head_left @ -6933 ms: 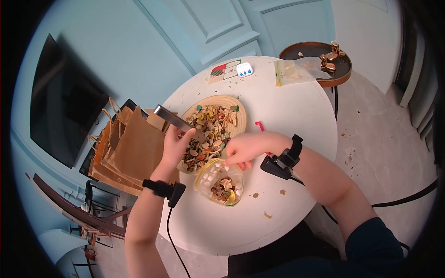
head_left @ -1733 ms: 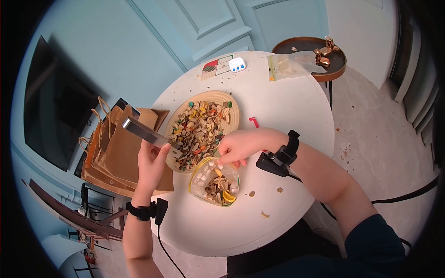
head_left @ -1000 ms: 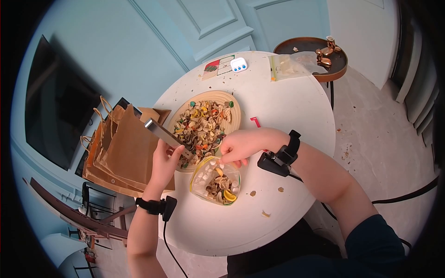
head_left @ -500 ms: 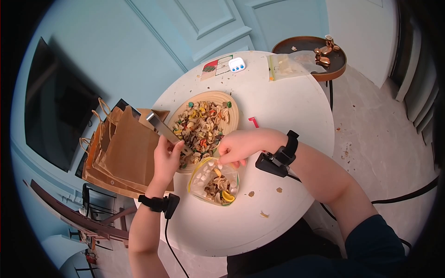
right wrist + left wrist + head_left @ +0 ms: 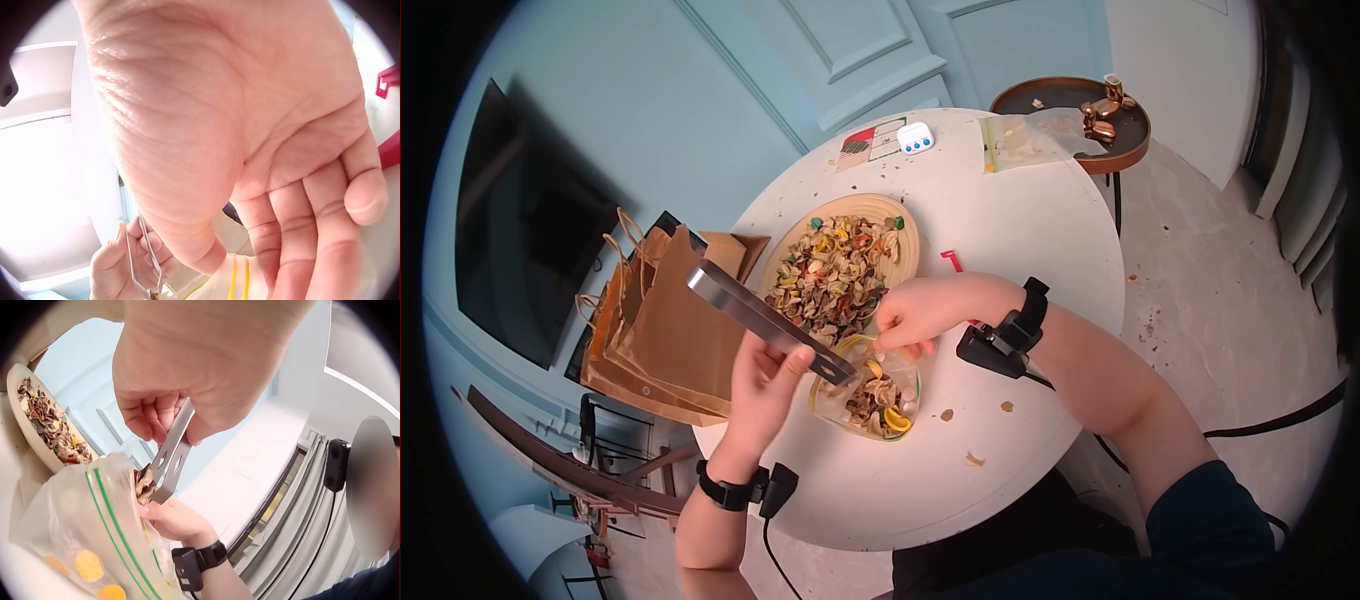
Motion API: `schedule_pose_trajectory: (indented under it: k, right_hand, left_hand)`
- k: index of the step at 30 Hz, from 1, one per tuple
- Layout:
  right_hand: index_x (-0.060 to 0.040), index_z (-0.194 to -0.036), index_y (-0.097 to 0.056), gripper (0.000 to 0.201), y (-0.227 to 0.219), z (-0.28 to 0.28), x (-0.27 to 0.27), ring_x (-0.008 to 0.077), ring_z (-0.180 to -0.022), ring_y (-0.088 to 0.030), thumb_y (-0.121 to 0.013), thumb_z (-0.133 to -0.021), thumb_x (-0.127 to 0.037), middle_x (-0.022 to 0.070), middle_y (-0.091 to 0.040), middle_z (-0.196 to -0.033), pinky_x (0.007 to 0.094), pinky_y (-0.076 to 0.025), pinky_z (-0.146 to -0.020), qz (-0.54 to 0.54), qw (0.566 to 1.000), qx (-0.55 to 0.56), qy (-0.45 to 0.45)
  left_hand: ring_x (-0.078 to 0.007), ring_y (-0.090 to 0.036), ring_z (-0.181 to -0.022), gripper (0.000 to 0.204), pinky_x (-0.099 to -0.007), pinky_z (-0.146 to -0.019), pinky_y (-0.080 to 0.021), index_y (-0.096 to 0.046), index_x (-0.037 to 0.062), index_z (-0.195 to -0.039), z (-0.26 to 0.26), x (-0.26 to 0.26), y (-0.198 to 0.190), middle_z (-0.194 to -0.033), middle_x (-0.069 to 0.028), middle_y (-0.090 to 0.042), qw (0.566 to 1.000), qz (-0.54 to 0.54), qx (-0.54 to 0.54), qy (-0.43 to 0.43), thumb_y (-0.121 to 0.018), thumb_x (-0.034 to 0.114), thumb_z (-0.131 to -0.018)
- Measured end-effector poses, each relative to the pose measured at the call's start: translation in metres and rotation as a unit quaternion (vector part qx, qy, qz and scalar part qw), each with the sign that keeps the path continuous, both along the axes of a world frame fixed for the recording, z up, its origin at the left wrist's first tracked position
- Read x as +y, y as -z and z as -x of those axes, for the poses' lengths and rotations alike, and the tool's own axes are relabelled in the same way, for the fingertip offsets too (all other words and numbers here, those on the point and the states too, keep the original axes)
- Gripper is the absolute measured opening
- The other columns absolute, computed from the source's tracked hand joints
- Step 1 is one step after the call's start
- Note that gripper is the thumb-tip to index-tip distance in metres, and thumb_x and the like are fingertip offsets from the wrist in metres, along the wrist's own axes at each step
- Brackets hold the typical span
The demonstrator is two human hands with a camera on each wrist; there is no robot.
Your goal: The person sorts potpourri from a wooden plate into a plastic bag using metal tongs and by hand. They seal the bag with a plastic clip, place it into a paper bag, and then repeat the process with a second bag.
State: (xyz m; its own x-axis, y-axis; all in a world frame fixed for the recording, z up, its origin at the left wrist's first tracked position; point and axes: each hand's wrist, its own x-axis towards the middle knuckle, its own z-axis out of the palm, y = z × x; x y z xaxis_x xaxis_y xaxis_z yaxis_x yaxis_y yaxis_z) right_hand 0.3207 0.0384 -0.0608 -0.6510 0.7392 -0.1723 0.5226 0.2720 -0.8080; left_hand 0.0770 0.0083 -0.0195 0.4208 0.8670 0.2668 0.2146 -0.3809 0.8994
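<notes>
My left hand holds metal tongs, their tips over the mouth of a zip bag. In the left wrist view the tongs pinch brownish dried pieces at the bag's opening. Thumb and fingers of my right hand pinch the bag's far rim; the right wrist view shows the yellow-striped edge of the bag between them. Inside the bag lie dried pieces and a yellow curved slice. Beyond it, an oval ridged plate bears a heap of mixed dried pieces, resembling potpourri.
Brown paper bags stand at the table's left. A red object lies by my right forearm. Farther back are a white case, a printed card and another zip bag. A side table holds bronze-coloured figures.
My left hand has brought the tongs from over the plate toward me, to above the bag's mouth. My right hand keeps its pinch on the bag's rim.
</notes>
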Motion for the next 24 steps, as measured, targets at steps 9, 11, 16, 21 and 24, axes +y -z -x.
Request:
schedule_pose_trajectory:
  k: [9, 11, 16, 21, 24]
  right_hand:
    - [-0.0016, -0.074, -0.059, 0.033, 0.002, 0.000, 0.002, 0.0119, -0.055, -0.060, -0.053, -0.089, -0.030, 0.0057, -0.066, -0.069, 0.0261, -0.046, -0.054, 0.007, 1.000, 0.007, -0.002]
    - [-0.0016, -0.074, -0.058, 0.033, 0.001, -0.001, 0.001, 0.0118, -0.054, -0.060, -0.053, -0.089, -0.031, 0.0056, -0.066, -0.069, 0.0261, -0.046, -0.054, 0.007, 1.000, 0.012, -0.002]
    - [-0.0023, -0.070, -0.056, 0.034, -0.003, -0.002, -0.002, 0.0112, -0.054, -0.059, -0.053, -0.089, -0.031, 0.0051, -0.065, -0.068, 0.0256, -0.046, -0.054, 0.005, 1.000, 0.013, 0.001]
    - [-0.0024, -0.070, -0.056, 0.034, 0.000, -0.001, 0.000, 0.0110, -0.053, -0.059, -0.053, -0.089, -0.031, 0.0049, -0.064, -0.067, 0.0253, -0.046, -0.053, 0.009, 1.000, 0.015, 0.001]
    - [-0.0025, -0.071, -0.056, 0.034, 0.000, -0.001, 0.000, 0.0109, -0.053, -0.059, -0.053, -0.089, -0.031, 0.0048, -0.064, -0.067, 0.0253, -0.046, -0.053, 0.011, 1.000, 0.013, 0.001]
  left_hand:
    - [-0.0104, -0.054, -0.088, 0.033, -0.0260, -0.079, -0.045, -0.046, 0.0016, -0.116, 0.004, 0.025, -0.001, -0.098, -0.0043, -0.058, 0.998, -0.056, 0.003, -0.021, -0.062, 0.007, -0.088]
    - [-0.0101, -0.054, -0.086, 0.033, -0.0252, -0.077, -0.045, -0.046, 0.0018, -0.116, 0.003, 0.041, -0.004, -0.098, -0.0045, -0.058, 0.997, -0.071, 0.014, -0.033, -0.062, 0.008, -0.088]
    - [-0.0104, -0.053, -0.079, 0.035, -0.0246, -0.069, -0.045, -0.046, 0.0012, -0.118, 0.011, 0.080, 0.007, -0.098, -0.0052, -0.060, 0.988, -0.113, 0.088, -0.064, -0.063, 0.010, -0.088]
    - [-0.0106, -0.053, -0.076, 0.039, -0.0242, -0.066, -0.045, -0.046, 0.0013, -0.120, 0.022, 0.106, 0.022, -0.096, -0.0058, -0.061, 0.981, -0.123, 0.134, -0.071, -0.064, 0.011, -0.086]
    - [-0.0103, -0.053, -0.073, 0.040, -0.0239, -0.065, -0.045, -0.046, 0.0021, -0.121, 0.023, 0.111, 0.026, -0.094, -0.0056, -0.062, 0.978, -0.127, 0.147, -0.075, -0.064, 0.011, -0.086]
